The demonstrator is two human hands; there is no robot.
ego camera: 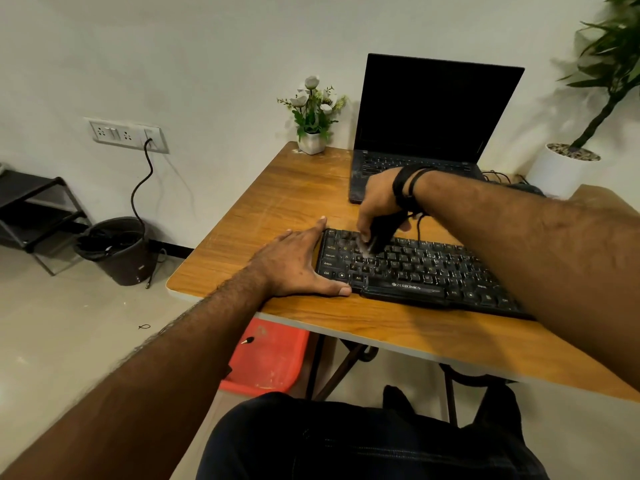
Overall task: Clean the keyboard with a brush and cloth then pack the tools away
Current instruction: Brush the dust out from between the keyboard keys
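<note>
The brush [379,235] is motion-blurred; the right forearm hides the keyboard's [415,268] right end.

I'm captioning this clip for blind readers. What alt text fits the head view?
A person's right hand grips a dark brush, blurred, on the upper left keys of a black keyboard, while the left hand rests flat against its left end. An open laptop stands behind on the wooden table.

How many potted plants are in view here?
2: a small flower pot at the table's far left corner beside the laptop, and a big white pot at right. Others may be off-frame.
</note>
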